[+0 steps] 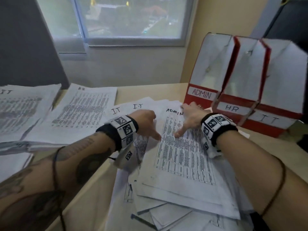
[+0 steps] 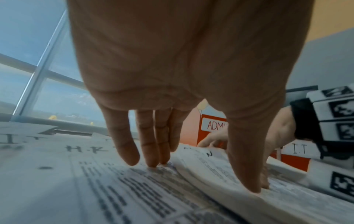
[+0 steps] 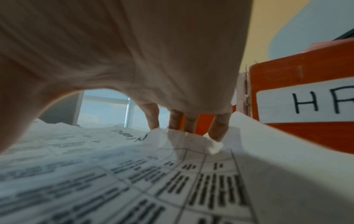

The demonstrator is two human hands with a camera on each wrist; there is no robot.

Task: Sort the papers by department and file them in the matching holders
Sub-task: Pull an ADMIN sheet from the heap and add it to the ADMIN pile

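Sorting is half done: we press our left hand (image 1: 145, 121) flat and pinch the ADMIN sheet (image 1: 181, 154) with our right hand (image 1: 191, 117), holders (image 1: 233, 84) at two o'clock unfilled.

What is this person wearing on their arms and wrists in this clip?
Both forearms are bare, with no sleeves. Each wrist carries a black strap with a blocky white band of square black-and-white coded markers: left wrist band, right wrist band. A thin dark cord loops along the left forearm, which is tattooed, and another cord along the right.
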